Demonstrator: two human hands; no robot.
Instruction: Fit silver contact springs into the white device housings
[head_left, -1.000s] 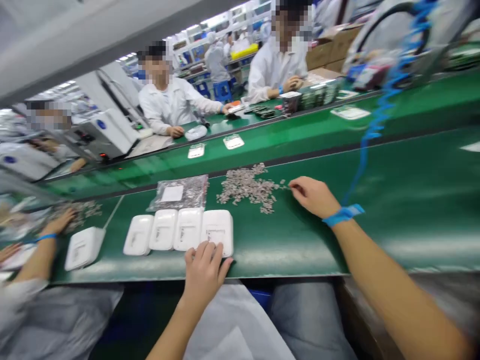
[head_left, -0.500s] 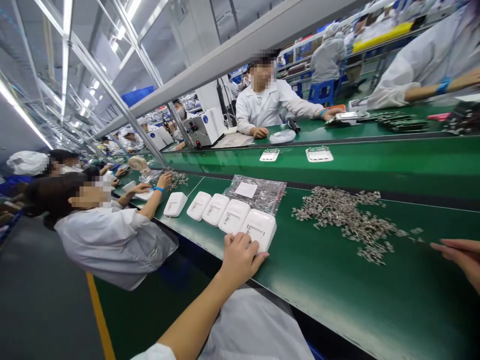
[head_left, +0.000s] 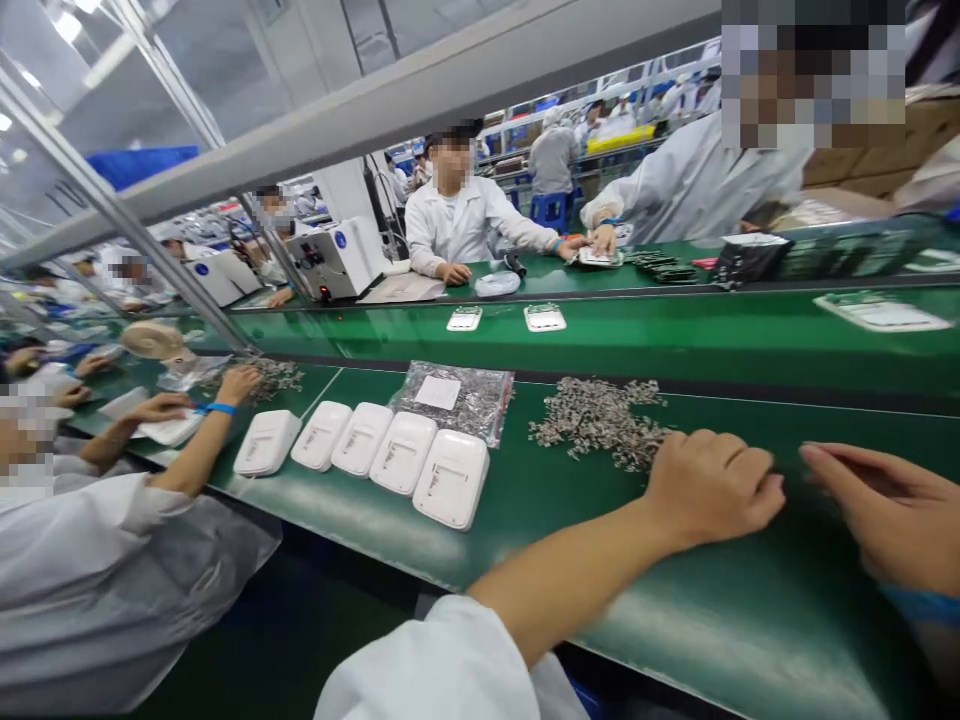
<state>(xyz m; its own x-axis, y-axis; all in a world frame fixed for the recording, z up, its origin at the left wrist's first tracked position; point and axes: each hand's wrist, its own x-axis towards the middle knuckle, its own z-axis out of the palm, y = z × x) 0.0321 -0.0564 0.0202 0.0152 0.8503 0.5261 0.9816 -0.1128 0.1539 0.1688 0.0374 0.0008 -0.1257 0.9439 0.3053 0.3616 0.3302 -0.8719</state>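
Observation:
My left hand is over the green bench at the right end of a loose pile of small metal parts. Its fingers are curled inward, and whatever they may hold is hidden. Just to its right, my right hand has thumb and fingertips drawn together; I cannot make out anything between them. Left of the pile, several white plastic housings lie in a slanting row, slots and small metal pieces showing on their faces. A clear bag of small parts with a white label lies behind the row.
A green conveyor belt runs behind the bench, carrying white panels with circuit boards. A co-worker's arm reaches over the bench at left, near a small fan. Two people work across the belt.
My left hand has left the nearest white housing and moved right, past the metal parts, close to my right hand. The view has turned right, and more of my right hand shows.

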